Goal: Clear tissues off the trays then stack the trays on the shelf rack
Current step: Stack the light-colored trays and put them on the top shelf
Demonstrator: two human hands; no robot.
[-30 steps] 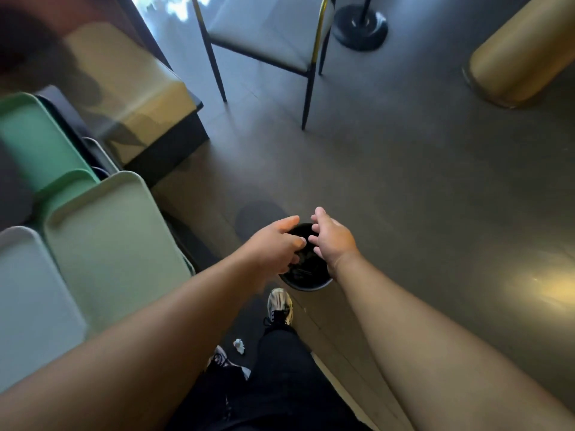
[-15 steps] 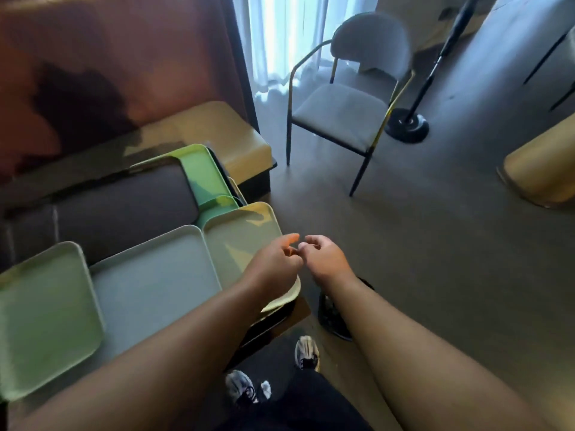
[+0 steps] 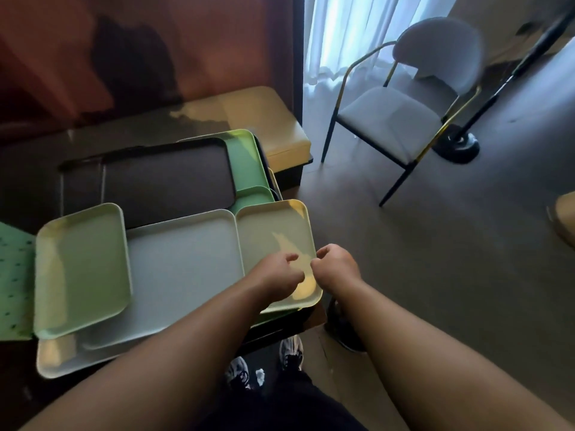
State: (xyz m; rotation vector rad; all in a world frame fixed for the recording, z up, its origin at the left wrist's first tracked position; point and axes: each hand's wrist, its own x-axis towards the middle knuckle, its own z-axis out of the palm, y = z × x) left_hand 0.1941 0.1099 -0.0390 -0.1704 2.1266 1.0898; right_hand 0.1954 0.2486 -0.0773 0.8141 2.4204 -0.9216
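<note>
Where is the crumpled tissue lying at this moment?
In the head view, the crumpled tissue lies on the floor at the bottom centre, between the person's two shoes, below the near edge of the trays.

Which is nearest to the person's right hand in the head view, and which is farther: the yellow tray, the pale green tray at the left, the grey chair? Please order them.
From the right hand:
1. Yellow tray, just left of the hand, its right edge beside the fingers.
2. Pale green tray, at the far left of the tray pile.
3. Grey chair, beyond the hand, by the curtain.
</note>
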